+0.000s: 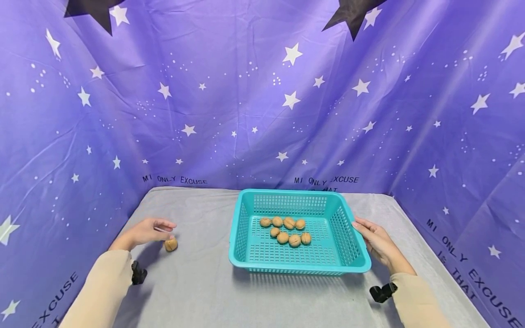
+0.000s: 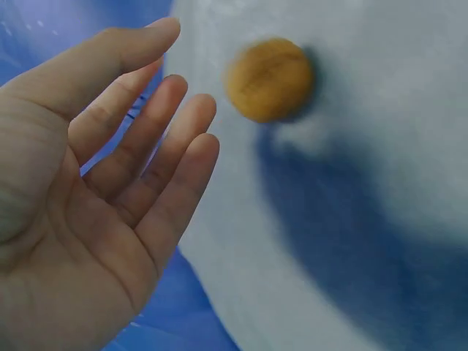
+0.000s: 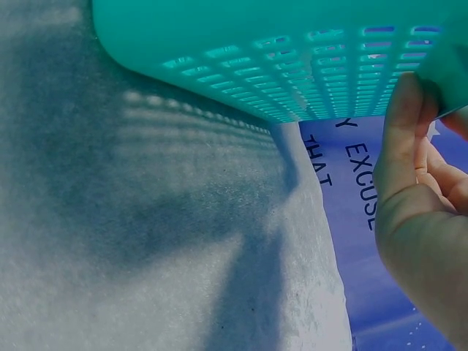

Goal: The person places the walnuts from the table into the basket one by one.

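A turquoise plastic basket [image 1: 301,269] with slotted sides stands on the grey cloth, and several walnuts [image 1: 294,240] lie in two rows on its floor. My right hand [image 1: 378,241] grips the basket's right rim, thumb on one side and fingers on the other, as the right wrist view also shows. Over at the left, my left hand [image 1: 144,231] hovers with loosely bent fingers beside a single walnut [image 1: 170,244] on the cloth. In the left wrist view that walnut [image 2: 270,80] sits just beyond the fingertips, and nothing lies in the palm.
The grey cloth [image 1: 197,282] covers the table between the left hand and the basket. Purple star-patterned curtains [image 1: 262,100] hang close behind the table and along both sides. A small black device [image 1: 138,273] is worn at the left wrist, another [image 1: 383,292] at the right.
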Demonstrator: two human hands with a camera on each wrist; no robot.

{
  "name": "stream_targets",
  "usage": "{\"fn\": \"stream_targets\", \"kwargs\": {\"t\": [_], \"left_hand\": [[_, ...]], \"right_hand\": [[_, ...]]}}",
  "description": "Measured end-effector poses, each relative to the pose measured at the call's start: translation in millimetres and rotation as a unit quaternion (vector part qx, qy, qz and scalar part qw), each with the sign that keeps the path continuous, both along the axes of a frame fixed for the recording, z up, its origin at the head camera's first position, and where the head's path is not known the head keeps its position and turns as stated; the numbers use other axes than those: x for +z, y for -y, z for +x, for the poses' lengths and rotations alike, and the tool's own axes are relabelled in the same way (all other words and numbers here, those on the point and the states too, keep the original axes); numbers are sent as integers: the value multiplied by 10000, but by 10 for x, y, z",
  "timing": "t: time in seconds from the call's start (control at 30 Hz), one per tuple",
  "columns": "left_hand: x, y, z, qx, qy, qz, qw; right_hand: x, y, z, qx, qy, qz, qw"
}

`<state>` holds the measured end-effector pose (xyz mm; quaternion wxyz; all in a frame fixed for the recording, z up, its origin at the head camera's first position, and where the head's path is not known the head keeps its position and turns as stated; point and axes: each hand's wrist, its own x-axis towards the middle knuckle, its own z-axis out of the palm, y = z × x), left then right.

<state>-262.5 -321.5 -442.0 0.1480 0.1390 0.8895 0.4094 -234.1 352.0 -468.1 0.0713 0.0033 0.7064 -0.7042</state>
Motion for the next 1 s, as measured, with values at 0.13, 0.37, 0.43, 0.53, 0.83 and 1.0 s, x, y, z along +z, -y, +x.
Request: {"fn": "stream_targets", "kwargs": {"t": [0.13, 0.37, 0.43, 0.53, 0.83, 1.0], "left_hand": [[-138, 69, 23, 207, 304, 79, 9993], [-253, 115, 49, 236, 658, 170, 9974], [-261, 114, 53, 247, 675, 186, 9972], [-254, 99, 60, 315, 681, 183, 9970], [-191, 67, 73, 307, 508, 41, 9982], [-106, 44, 56, 200, 385, 43, 9990]], "right_hand": [[-8, -2, 3, -10, 4, -46, 10000], [-16, 3, -4, -19, 7, -52, 10000], [-14, 3, -6, -19, 2, -21, 10000], [-18, 3, -9, -7, -23, 45, 10000], [-39, -1, -17, -28, -15, 25, 10000], [-23, -4, -8, -12, -32, 13, 10000]]}}
